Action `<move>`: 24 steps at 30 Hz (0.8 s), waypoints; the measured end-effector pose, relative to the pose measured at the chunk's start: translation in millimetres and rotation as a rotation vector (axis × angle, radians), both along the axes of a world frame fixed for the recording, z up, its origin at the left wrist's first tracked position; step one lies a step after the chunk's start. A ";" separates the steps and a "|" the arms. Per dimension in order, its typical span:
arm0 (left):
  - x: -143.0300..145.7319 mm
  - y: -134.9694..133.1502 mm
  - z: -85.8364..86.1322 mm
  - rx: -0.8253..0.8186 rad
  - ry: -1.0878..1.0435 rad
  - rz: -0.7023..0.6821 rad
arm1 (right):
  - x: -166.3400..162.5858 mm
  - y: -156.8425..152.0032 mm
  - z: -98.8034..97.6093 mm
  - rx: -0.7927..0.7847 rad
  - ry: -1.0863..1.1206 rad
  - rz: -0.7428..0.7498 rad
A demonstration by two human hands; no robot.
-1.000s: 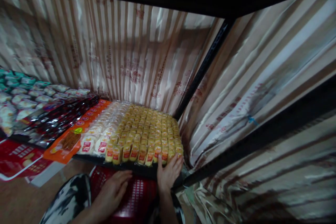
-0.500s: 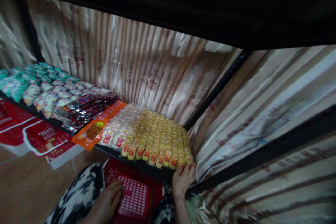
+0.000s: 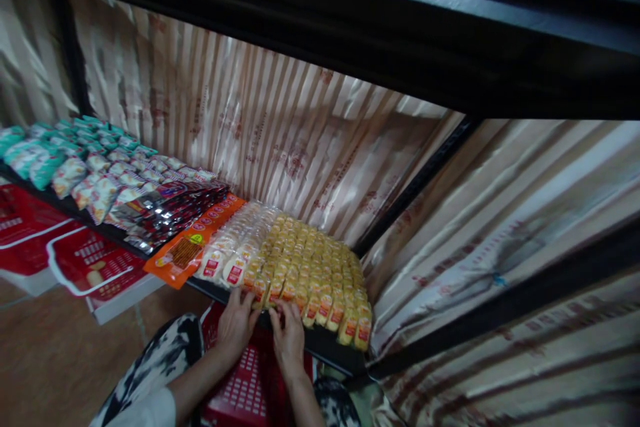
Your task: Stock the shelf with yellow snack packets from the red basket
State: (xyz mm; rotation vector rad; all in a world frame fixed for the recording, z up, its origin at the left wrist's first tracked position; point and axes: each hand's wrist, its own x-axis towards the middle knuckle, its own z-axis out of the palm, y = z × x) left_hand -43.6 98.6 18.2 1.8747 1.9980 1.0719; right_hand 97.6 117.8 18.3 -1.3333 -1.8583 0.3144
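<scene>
Several rows of small yellow snack packets [image 3: 313,270] with red labels fill the right end of a low black shelf [image 3: 330,349]. My left hand [image 3: 235,325] rests at the shelf's front edge, its fingers spread against the front-row packets near the white round packets [image 3: 227,260]. My right hand [image 3: 289,337] is beside it, fingertips touching the front row of yellow packets. Neither hand visibly grips a packet. A red plastic basket [image 3: 245,387] sits under both hands, between my knees.
Further left on the shelf lie orange packs [image 3: 193,243], dark shiny packs [image 3: 165,210] and white and green bags [image 3: 75,167]. Red and white boxes [image 3: 85,270] stand on the floor below. Striped sheeting [image 3: 280,140] lines the back and right side. A black shelf beam [image 3: 400,33] hangs overhead.
My left hand rose from the red basket to the shelf's front edge. My right hand slid left from the shelf's right corner to the middle of the yellow packets' front row.
</scene>
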 end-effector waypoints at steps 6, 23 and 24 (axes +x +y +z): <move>-0.1 27.6 5.5 -0.056 0.108 -0.034 | -18.7 22.0 -5.1 0.025 -0.024 -0.071; 6.6 57.0 -2.2 -0.054 0.246 -0.121 | -23.3 46.4 -13.1 -0.133 -0.022 -0.176; 7.5 58.3 -3.3 -0.049 0.248 -0.123 | -23.1 47.0 -14.3 -0.128 -0.021 -0.175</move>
